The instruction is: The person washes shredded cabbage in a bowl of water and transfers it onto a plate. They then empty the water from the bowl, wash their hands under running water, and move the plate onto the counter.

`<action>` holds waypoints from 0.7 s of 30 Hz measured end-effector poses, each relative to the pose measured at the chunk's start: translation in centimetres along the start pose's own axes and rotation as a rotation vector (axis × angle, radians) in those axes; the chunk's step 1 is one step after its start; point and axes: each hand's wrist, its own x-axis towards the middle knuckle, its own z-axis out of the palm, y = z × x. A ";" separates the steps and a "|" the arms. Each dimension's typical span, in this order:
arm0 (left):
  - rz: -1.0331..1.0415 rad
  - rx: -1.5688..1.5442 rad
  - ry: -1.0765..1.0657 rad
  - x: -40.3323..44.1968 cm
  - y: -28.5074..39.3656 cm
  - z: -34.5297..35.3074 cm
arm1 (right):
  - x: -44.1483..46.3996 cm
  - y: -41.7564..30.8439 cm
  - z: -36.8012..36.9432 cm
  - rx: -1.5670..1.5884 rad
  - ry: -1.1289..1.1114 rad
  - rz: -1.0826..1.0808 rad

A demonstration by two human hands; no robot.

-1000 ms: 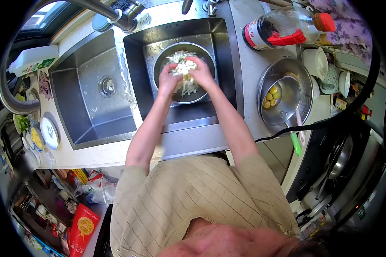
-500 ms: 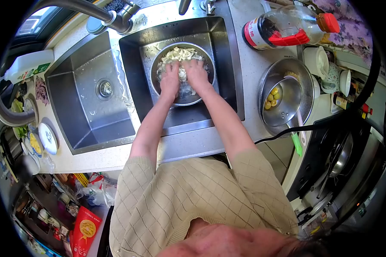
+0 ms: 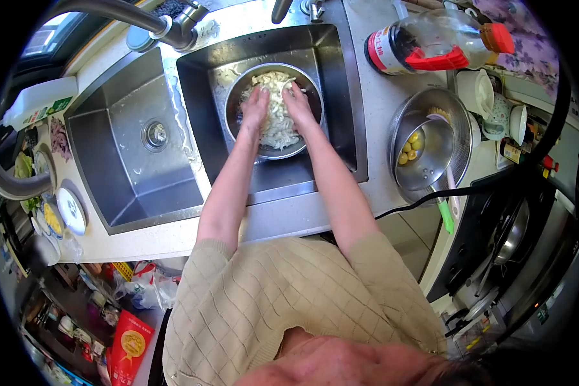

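Tabletop (image 3: 167,239) and a steel sink with 2 basins fill the head view, its corners lost in black. Strong lens curve and shadow make the crowded shelf goods at lower left hard to make out, and a dark blur covers part of the small dishes at the far left. On the right, a dark cable (image 3: 482,188) crosses in front of the stove (image 3: 468,254).

Inside the right-hand basin (image 3: 342,83) stands a round metal bowl (image 3: 233,123), holding pale strips (image 3: 278,128). Left hand (image 3: 256,109) and right hand (image 3: 296,107) are in the bowl, set apart with fingers loosely extended, 1 on either side of the heap and touching it; their palm sides are hidden, as is much of the bowl's floor.

Compared with 0.5 s ago, when the fingers were pressed down among the strips, the fingertips are raised and the hands stand further apart, with more strips showing between the wrists. To the right, the bottle (image 3: 431,45) and the colander (image 3: 460,136) with its smaller strainer (image 3: 436,159) remain in place.
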 end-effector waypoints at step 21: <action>0.310 -0.619 0.441 -8.2 4.3 -0.2 | -8.3 -8.4 1.6 0.827 -0.065 0.042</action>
